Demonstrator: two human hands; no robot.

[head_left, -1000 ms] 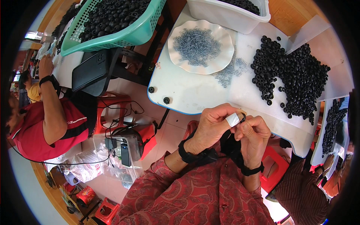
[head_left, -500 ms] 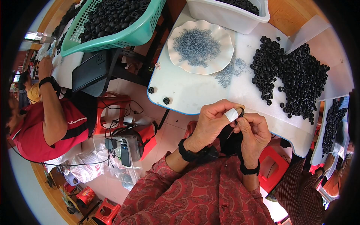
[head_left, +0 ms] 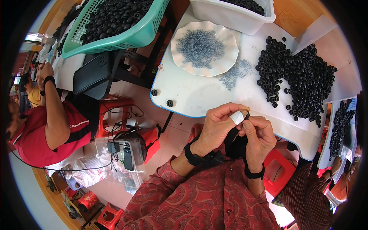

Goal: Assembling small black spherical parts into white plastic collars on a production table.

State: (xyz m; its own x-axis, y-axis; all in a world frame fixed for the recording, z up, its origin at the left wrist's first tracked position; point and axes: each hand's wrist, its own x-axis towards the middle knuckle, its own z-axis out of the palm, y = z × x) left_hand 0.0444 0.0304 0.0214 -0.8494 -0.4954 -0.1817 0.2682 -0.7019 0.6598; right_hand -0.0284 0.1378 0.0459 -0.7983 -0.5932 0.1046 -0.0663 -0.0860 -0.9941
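Just beyond the near edge of the white table (head_left: pixel 191 101), my two hands meet fingertip to fingertip. My left hand (head_left: pixel 218 124) is closed in a pinch, with white tape round its thumb. Between the fingertips sits a small black ring-shaped piece (head_left: pixel 247 115), partly covered by them. From the other side my right hand (head_left: pixel 258 134) pinches the same piece. On the table to the right lies a pile of similar black round pieces (head_left: pixel 310 76) with holes. A scalloped white plate (head_left: pixel 178 61) bears many tiny clear rings (head_left: pixel 201 46), and more are spilled beside it.
Two loose black pieces (head_left: pixel 170 103) lie at the table's left corner. A white bin (head_left: pixel 249 23) stands at the back, and a green basket (head_left: pixel 115 48) of black pieces at the upper left. A co-worker in red (head_left: pixel 42 130) sits at left. Red stools (head_left: pixel 278 168) stand below.
My hands stay almost in place, still pinching the black piece. At left, the co-worker's hands have shifted slightly.
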